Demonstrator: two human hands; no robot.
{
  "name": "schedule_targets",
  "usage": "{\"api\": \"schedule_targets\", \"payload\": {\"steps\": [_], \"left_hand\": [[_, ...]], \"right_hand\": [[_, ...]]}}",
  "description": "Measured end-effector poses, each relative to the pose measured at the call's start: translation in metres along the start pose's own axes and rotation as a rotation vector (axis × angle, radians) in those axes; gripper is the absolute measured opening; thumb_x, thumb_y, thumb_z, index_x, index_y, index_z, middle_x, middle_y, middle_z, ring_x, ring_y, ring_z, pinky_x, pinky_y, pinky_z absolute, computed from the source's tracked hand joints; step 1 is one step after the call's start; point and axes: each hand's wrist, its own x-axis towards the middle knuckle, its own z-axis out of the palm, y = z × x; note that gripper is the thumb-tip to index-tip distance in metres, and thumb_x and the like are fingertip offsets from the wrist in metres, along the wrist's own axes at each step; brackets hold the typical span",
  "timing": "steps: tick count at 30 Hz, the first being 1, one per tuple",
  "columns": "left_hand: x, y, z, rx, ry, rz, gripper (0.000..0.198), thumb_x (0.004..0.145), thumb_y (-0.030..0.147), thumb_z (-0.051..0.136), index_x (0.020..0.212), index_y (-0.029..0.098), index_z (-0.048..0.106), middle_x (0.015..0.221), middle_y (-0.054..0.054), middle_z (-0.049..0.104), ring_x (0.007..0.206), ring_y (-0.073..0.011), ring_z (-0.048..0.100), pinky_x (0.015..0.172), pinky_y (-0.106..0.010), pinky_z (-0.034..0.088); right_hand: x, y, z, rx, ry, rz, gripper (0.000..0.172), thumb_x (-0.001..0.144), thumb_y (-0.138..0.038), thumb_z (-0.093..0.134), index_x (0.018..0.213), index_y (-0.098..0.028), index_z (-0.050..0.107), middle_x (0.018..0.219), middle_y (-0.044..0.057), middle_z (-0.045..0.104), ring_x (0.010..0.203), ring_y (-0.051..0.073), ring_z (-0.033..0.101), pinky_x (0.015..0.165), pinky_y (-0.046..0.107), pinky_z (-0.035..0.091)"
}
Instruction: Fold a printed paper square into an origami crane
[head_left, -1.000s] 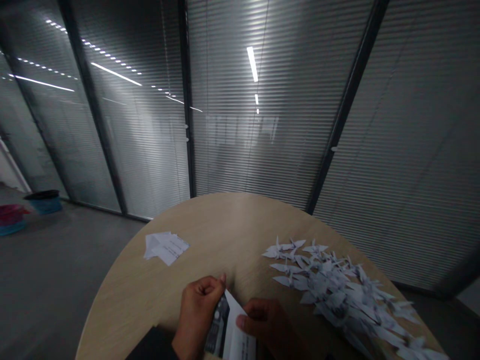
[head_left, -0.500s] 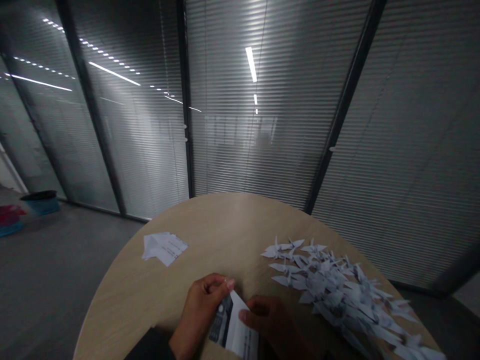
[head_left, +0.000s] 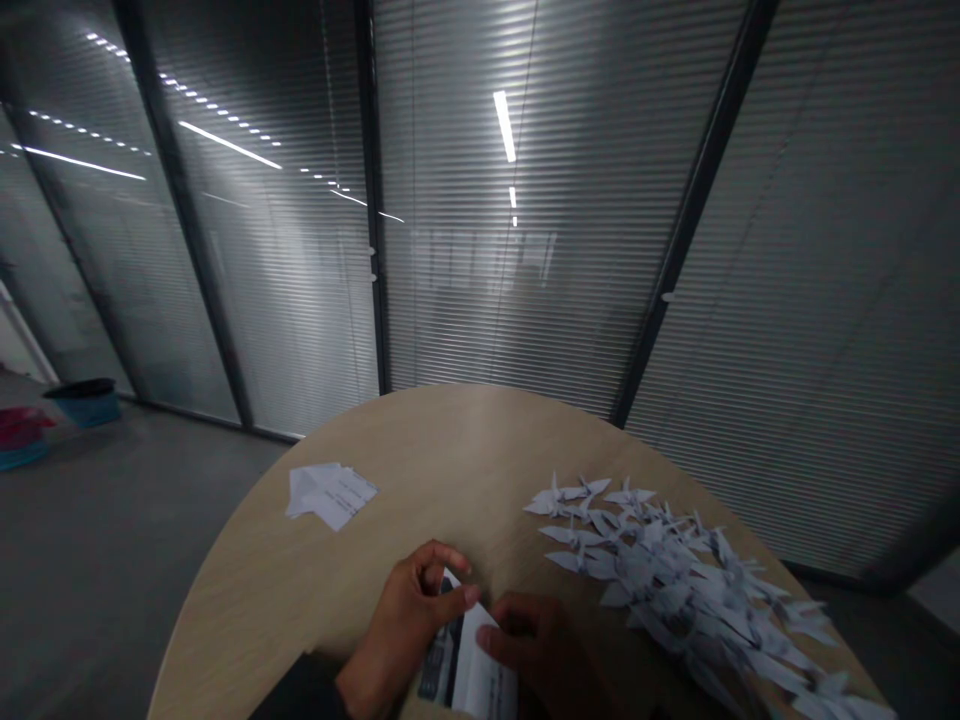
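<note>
A printed sheet of paper (head_left: 469, 675) lies partly folded on the round wooden table (head_left: 420, 460) near its front edge. My left hand (head_left: 409, 625) pinches the sheet's upper corner between thumb and fingers. My right hand (head_left: 544, 650) lies curled on the sheet's right side, its fingertip against the paper's edge. The lower part of the sheet and both wrists run out of the picture.
A pile of several folded white paper cranes (head_left: 667, 575) spreads over the table's right side. A small stack of folded papers (head_left: 330, 492) lies at the left. Glass walls with blinds (head_left: 525, 220) stand behind, and coloured bins (head_left: 79, 402) sit on the floor far left.
My left hand has slid right and down along the sheet's top corner, pressing it lower. The right hand has hardly moved.
</note>
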Motion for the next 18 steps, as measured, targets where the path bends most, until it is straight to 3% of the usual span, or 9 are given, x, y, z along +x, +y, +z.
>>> {"api": "schedule_targets", "payload": {"steps": [6,10,18], "left_hand": [[-0.006,-0.001,0.004,0.136,0.038,0.127,0.030,0.061,0.030,0.070,0.073,0.022,0.043,0.054,0.011,0.033,0.052,-0.0102,0.032,0.049,-0.021,0.026],[-0.009,-0.004,0.005,0.182,0.036,0.195,0.025,0.065,0.024,0.064,0.072,0.022,0.040,0.062,0.008,0.035,0.059,-0.0120,0.036,0.055,-0.023,0.030],[-0.006,-0.013,0.005,0.121,-0.030,0.167,0.027,0.068,0.023,0.064,0.078,0.023,0.040,0.062,0.009,0.035,0.061,-0.0123,0.034,0.055,-0.022,0.030]], "right_hand": [[-0.004,-0.008,-0.002,0.046,-0.029,-0.051,0.026,0.069,-0.040,0.060,0.070,-0.015,0.067,0.065,0.002,0.065,0.062,0.015,0.057,0.057,0.024,0.039],[-0.003,-0.011,-0.005,0.012,0.004,-0.082,0.028,0.071,-0.041,0.059,0.064,-0.015,0.066,0.064,0.002,0.066,0.064,0.016,0.058,0.059,0.025,0.039],[-0.010,-0.023,-0.011,-0.075,0.042,-0.083,0.028,0.072,-0.040,0.060,0.068,-0.016,0.072,0.073,0.006,0.073,0.072,0.022,0.065,0.069,0.028,0.043]]}}
